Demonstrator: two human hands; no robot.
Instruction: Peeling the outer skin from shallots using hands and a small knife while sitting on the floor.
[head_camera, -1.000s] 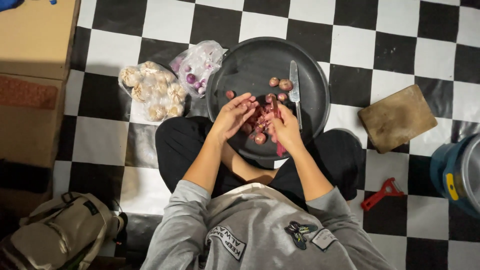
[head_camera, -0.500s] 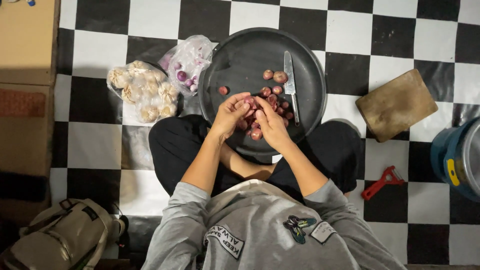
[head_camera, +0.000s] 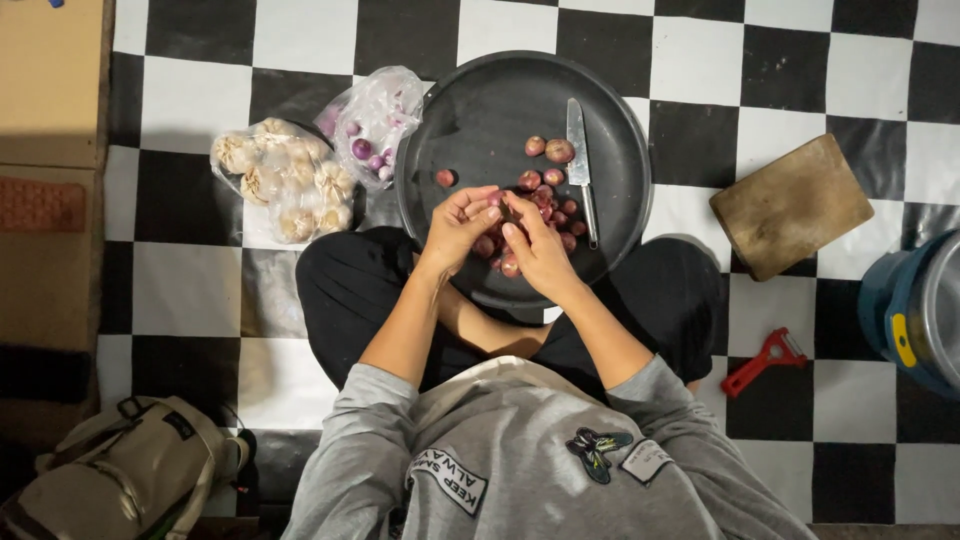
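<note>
I sit cross-legged on a checkered floor with a round black tray (head_camera: 470, 110) in front of my lap. Several small red shallots (head_camera: 545, 180) lie on the tray, and a knife (head_camera: 579, 150) rests on it to their right. My left hand (head_camera: 455, 228) and my right hand (head_camera: 537, 250) meet over the shallot pile, fingertips pinched together on one small shallot between them. The shallot itself is mostly hidden by my fingers.
A clear bag of garlic bulbs (head_camera: 283, 180) and a bag of shallots (head_camera: 372, 125) lie left of the tray. A wooden cutting board (head_camera: 790, 205), a red peeler (head_camera: 762, 360) and a blue pot (head_camera: 915, 310) are on the right. Cardboard boxes (head_camera: 50, 150) and a backpack (head_camera: 115, 475) are at left.
My hands stay together over the pile, fingers working on a shallot. The view has shifted slightly, so the tray sits a little lower in the picture.
</note>
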